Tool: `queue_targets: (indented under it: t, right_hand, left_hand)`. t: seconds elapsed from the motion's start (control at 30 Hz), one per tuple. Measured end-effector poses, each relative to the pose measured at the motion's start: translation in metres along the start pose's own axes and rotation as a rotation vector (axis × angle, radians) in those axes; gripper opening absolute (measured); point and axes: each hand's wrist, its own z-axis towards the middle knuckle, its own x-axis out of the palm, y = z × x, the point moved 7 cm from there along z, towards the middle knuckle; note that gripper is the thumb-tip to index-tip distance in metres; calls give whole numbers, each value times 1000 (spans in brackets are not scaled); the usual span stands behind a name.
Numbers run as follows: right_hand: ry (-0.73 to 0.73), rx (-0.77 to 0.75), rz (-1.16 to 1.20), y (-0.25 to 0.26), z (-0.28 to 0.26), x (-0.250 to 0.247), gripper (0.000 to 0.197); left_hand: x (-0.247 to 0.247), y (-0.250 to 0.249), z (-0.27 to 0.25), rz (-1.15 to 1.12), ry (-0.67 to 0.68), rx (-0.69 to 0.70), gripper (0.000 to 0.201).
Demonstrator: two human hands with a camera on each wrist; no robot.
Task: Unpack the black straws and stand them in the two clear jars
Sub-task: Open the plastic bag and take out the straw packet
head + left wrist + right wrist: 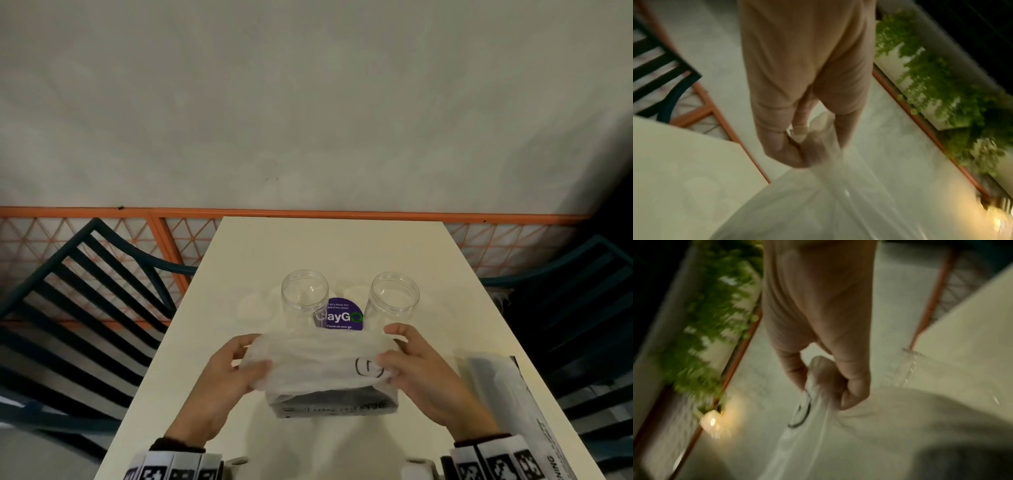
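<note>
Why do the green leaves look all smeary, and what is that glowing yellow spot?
In both wrist views the picture is motion-blurred, so the green leaves streak; the yellow spot is a lamp glaring too brightly. The left hand and right hand pinching the plastic bag look soft too. The head view is sharper but dim, and its wide lens bends the edges of the table.

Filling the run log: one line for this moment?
hands: grip bag | jars: empty | straws: bagged

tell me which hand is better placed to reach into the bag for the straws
Hard to call: the left hand and right hand each pinch an end of the plastic bag, equally near the jars. Either could reach in.
</note>
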Motion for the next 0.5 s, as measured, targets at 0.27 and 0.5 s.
queue_targets:
  t: [0.27, 0.5]
  right_hand:
    - [-341, -138, -585, 8, 0, -31, 6]
    - [-39, 72, -188, -19, 6, 3, 14]
  left_hand:
    - [-25, -10, -8, 353, -320, 166, 9]
    - [15, 16, -5, -90, 64, -131, 19]
